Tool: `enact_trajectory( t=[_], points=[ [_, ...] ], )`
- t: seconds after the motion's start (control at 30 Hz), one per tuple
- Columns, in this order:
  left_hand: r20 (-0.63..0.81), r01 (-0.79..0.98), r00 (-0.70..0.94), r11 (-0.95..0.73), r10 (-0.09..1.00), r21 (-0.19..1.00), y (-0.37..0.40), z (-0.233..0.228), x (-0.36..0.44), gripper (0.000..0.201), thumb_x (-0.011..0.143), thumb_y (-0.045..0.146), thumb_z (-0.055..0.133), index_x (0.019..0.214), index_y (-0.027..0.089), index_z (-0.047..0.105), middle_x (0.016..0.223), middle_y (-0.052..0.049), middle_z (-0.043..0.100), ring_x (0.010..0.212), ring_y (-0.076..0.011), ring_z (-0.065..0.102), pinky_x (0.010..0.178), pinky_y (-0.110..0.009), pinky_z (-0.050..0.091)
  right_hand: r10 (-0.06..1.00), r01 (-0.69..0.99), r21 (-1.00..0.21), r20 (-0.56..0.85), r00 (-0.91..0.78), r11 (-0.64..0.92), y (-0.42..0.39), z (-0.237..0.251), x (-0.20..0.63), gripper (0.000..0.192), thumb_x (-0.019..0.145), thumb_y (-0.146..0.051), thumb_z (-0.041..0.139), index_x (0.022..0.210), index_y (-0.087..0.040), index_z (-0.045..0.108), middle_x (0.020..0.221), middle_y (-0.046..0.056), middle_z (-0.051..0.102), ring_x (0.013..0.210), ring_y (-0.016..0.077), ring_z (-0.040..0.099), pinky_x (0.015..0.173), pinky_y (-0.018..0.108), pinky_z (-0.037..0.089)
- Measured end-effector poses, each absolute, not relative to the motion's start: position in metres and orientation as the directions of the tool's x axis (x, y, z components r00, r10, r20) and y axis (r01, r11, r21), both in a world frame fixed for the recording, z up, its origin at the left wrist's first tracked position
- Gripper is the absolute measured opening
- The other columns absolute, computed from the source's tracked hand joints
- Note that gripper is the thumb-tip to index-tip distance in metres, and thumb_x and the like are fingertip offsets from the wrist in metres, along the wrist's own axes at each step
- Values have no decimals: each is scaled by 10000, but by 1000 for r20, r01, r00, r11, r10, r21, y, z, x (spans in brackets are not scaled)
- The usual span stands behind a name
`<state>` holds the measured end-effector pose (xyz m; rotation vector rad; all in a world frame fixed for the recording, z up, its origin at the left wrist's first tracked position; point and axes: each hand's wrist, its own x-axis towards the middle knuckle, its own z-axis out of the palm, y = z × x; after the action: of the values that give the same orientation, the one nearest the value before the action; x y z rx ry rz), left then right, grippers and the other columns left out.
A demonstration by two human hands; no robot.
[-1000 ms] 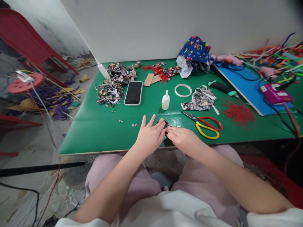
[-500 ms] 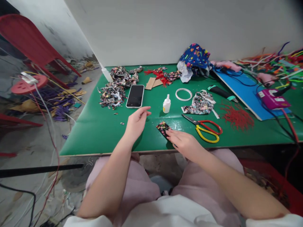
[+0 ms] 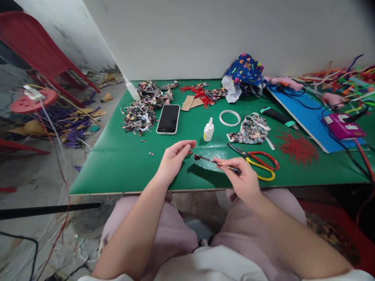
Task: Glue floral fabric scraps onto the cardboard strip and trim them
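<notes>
My right hand (image 3: 241, 175) pinches a flat, dark floral fabric strip (image 3: 207, 159), lifted off the green table and seen nearly edge-on. The strip's far end points toward my left hand (image 3: 174, 160), which hovers close by with fingers slightly bent, apart and holding nothing. Beyond the strip stands a small white glue bottle (image 3: 209, 130) with a narrow nozzle. Red and yellow handled scissors (image 3: 260, 162) lie to the right of my right hand. A phone (image 3: 168, 119) lies screen up past my left hand.
Floral fabric scraps (image 3: 140, 111) are heaped at the left. Farther right are a white ring (image 3: 230, 118), a floral fabric piece (image 3: 252, 128), a box cutter (image 3: 278, 117), red threads (image 3: 297, 146) and a purple box (image 3: 345, 125) with cables. A red chair (image 3: 38, 47) stands beyond the table's left edge.
My right hand has picked the fabric strip up off the table and turned it edge-on. My left hand has moved slightly right and nearer to it.
</notes>
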<state>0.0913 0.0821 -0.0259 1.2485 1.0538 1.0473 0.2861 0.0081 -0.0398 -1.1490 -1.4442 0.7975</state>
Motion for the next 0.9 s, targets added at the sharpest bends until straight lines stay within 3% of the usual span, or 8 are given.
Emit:
enact_trajectory(
  t=[0.1,0.23,0.37,0.5,0.63,0.77,0.83,0.9],
  points=[
    [-50,-44,218,61,975,997,79,-26,94,311,804,389,587,974,146,681,1019,-89,704,965,-194,630,826,-294,486,985,-64,-995,65,159,76,12,-38,285,79,782,-279,640,820,-227,594,872,-6,678,872,175,681,718,331,614],
    [-60,-9,234,64,970,998,75,-26,97,343,800,422,582,955,138,697,922,-84,722,859,-185,640,790,-293,485,989,-244,-969,-66,136,-31,17,-39,287,126,733,-286,690,816,-235,609,842,-30,659,804,148,664,695,349,621],
    [-46,53,206,36,977,998,75,-29,97,303,771,412,618,896,156,723,828,-43,716,757,-150,612,729,-259,478,986,-293,-954,-102,135,-59,17,-39,286,128,727,-278,696,829,-232,634,844,-25,656,820,139,654,698,329,619],
    [-62,0,193,64,979,998,75,-33,99,288,743,400,655,883,157,723,837,-34,711,775,-149,609,747,-259,479,977,-320,-941,-162,140,-111,18,-36,285,183,719,-301,702,882,-224,673,901,4,685,844,157,661,697,329,614],
    [-124,-197,243,174,962,965,70,-37,107,321,771,419,623,953,165,694,944,-47,703,819,-166,629,758,-302,506,955,-468,-865,-267,126,-180,20,-31,284,175,731,-301,694,895,-241,687,962,5,708,873,158,670,680,293,608],
    [-160,-399,396,326,904,857,59,-33,122,341,747,300,676,1064,177,639,1048,-57,684,933,-183,628,854,-334,485,929,-591,-774,-354,104,-229,18,-29,276,150,746,-284,674,892,-256,687,987,-16,709,862,127,670,666,240,596],
    [-187,-464,385,365,904,807,55,-29,128,349,754,257,668,1089,170,624,1042,-63,689,963,-177,627,885,-308,464,932,-577,-772,-359,48,-268,15,-29,273,168,750,-321,665,904,-256,681,986,-15,707,844,135,670,665,268,597],
    [-205,-532,365,384,908,755,54,-23,129,383,800,249,603,1173,166,572,1033,-81,695,953,-183,640,879,-320,470,946,-446,-842,-322,-37,-304,16,-27,274,226,773,-421,619,884,-235,683,923,8,714,797,161,673,647,312,593]
  ],
)
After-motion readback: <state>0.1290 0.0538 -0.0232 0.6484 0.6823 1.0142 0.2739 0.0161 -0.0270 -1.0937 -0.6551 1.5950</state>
